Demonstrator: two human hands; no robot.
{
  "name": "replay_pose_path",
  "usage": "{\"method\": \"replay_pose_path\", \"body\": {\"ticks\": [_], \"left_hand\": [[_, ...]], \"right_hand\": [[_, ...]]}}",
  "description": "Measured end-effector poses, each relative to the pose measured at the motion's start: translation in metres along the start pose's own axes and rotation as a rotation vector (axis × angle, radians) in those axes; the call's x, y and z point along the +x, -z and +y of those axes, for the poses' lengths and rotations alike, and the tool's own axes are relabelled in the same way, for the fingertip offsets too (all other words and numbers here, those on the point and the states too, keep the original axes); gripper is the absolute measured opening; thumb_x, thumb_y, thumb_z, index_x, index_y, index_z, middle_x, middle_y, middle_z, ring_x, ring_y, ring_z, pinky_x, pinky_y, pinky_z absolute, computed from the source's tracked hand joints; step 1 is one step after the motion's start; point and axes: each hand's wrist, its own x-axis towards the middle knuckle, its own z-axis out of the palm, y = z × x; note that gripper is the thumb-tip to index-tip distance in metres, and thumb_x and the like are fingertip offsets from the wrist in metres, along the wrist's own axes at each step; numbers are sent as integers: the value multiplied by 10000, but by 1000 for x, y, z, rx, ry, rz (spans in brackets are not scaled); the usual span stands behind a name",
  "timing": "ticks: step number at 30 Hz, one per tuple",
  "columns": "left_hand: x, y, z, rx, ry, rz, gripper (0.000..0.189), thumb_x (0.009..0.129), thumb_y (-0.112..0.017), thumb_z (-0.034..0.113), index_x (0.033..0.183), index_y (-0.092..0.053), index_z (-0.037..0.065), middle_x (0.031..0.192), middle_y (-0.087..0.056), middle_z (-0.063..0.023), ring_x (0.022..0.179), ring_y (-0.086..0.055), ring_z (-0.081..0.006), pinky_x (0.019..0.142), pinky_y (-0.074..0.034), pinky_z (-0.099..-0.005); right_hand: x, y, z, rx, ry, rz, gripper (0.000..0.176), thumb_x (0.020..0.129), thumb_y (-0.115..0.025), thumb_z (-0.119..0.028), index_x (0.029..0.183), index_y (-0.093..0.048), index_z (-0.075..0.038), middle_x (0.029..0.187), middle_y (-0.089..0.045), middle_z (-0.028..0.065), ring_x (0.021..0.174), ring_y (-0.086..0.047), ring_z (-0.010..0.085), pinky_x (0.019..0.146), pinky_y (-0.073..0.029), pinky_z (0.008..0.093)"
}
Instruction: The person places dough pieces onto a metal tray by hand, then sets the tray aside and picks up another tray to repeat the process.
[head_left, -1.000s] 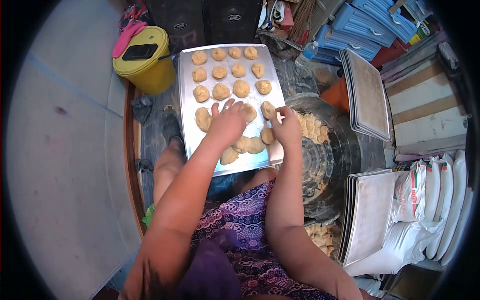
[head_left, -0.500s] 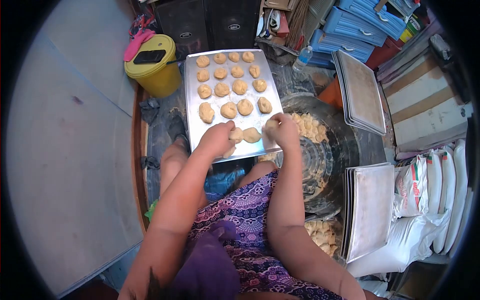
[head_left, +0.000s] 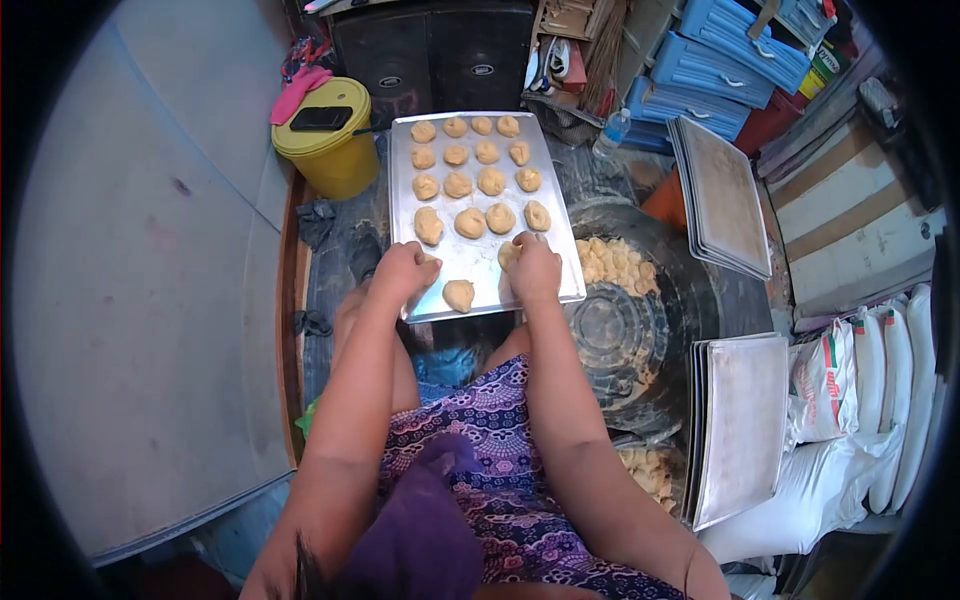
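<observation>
A metal baking tray lies in front of me, with several dough balls set out in rows on it. At its near left side, my left hand has its fingers closed round a dough ball, mostly hidden. My right hand grips another dough ball near the right edge, low over the tray. Between the hands and a little closer to me, a single dough piece rests on the metal.
Right of the tray, a wide dark basin holds a heap of dough pieces. Stacked trays and white sacks stand farther right. A yellow bucket with a phone on its lid is at the back left.
My hands have moved apart from the loose dough: the left goes left, the right shifts slightly left. A dough piece that was between them now lies nearer the tray's front edge.
</observation>
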Motion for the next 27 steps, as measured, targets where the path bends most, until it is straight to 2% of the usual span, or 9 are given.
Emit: {"method": "replay_pose_path", "body": {"ticks": [2,4,5,7,11,13,17,19,27], "left_hand": [[5,3,-4,-60,96,-131,410,657,-758,258,893,-555,-8,903,-606,-215,842,-600,-355,747,-476,-387],[3,-5,-15,-79,-33,-30,344,671,-741,241,807,-536,1,727,-604,-183,681,-611,-305,631,-470,-376],[2,-7,-15,-79,-29,-36,344,671,-741,241,807,-536,1,727,-604,-183,681,-611,-305,631,-470,-376],[3,-14,-12,-38,-115,65,397,669,-751,256,873,-530,-3,764,-617,-199,734,-616,-331,676,-478,-390],[8,-13,-8,-169,10,-21,381,695,-749,228,884,-508,2,734,-595,-153,628,-610,-187,543,-485,-332],[13,-11,-12,-432,175,-112,372,703,-755,213,902,-519,6,767,-597,-137,635,-608,-156,515,-492,-300],[12,-21,-20,-396,38,-145,342,715,-746,201,912,-544,8,769,-591,-121,622,-598,-138,486,-489,-290],[16,-34,-17,-187,-14,-12,344,674,-755,174,900,-562,1,926,-595,-199,872,-598,-332,756,-472,-378],[-2,-37,9,1,-119,158,327,672,-747,175,917,-608,9,951,-562,-202,890,-575,-360,797,-461,-395]], "right_hand": [[-1,4,-7,13,-12,33,199,771,-603,-210,957,-631,-145,993,-592,100,937,-588,270,821,-410,412],[-16,7,-16,207,158,-134,277,743,-660,-256,974,-617,-109,979,-584,133,953,-583,297,812,-446,413],[-23,16,-29,244,138,-337,372,715,-699,-279,1014,-596,-85,989,-574,150,954,-579,324,815,-466,412],[-35,2,-36,186,334,-385,387,712,-700,-247,1044,-585,-87,1019,-557,164,951,-574,344,809,-466,421],[-23,-7,-37,273,300,-319,414,700,-712,-212,1065,-571,-75,1044,-539,178,947,-567,363,813,-468,422],[-22,4,-39,397,205,-24,415,694,-716,-171,1064,-567,-59,1050,-531,189,943,-563,376,814,-468,423],[-22,-11,-27,162,182,-248,432,711,-697,-150,1116,-574,-63,1075,-537,183,959,-568,357,823,-471,414],[-21,-17,-24,212,188,-224,418,712,-693,-145,1107,-586,-61,1080,-540,182,964,-568,352,824,-472,412],[-17,-20,-35,313,139,-46,298,730,-653,-129,1016,-618,-53,1014,-575,181,930,-583,344,801,-477,417]]}}
